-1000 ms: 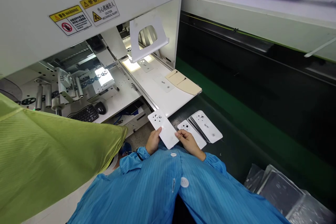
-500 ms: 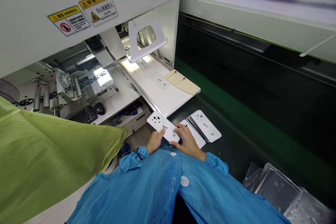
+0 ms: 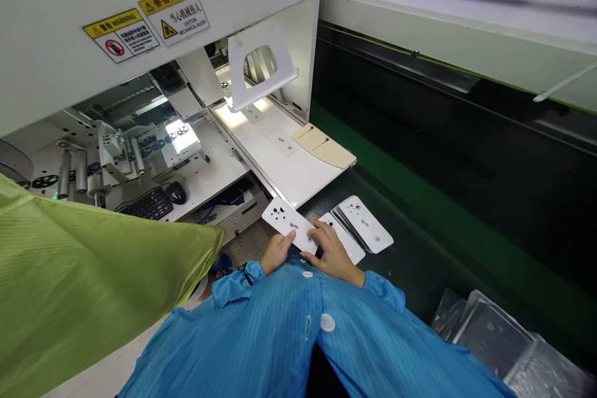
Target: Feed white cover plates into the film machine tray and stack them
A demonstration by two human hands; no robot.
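A white phone back panel with dark camera holes at its far end is held tilted in front of my body. My left hand grips its lower left edge, the thumb lying on top. At the near right end my right hand has its fingers closed over the panel, with part of that corner hidden. Just right of my right hand lies another white panel, partly covered by the hand. Beside that a fanned stack of similar panels rests on the dark green surface.
Ahead stands a white machine with a lit white platform, a beige pad and a mirror-like bracket. A keyboard and mouse sit to the left. Green cloth covers the near left; clear plastic bags lie lower right.
The panel in my hands has shifted very slightly to the right and tipped a little. Both hands keep their hold, and everything else stays in place.
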